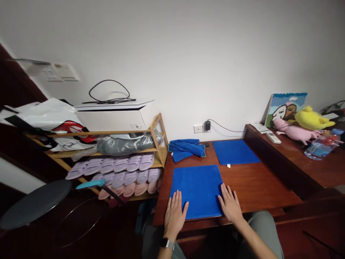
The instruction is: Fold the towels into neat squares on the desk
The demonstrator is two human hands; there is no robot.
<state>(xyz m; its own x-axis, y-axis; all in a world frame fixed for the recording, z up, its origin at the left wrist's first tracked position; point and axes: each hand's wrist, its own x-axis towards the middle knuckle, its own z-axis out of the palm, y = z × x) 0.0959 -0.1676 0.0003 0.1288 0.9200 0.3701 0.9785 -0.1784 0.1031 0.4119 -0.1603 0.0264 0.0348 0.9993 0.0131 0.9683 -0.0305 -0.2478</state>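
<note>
Blue cloth (198, 189) lies flat at the table's (258, 187) near edge; left hand (174, 214) and right hand (230, 205) rest open-palmed on its near corners, gripping nothing; the shoe rack (159, 144) alongside holds rows of slippers (124, 169).

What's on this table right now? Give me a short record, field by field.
left hand: flat, palm down on the near left corner of the spread blue cloth
right hand: flat on the cloth's near right corner
second blue cloth: lying flat farther back
bunched blue cloth: crumpled at the back left, by the wall
table: dark red-brown wood
shoe rack: left of the table, holding rows of slippers
</note>
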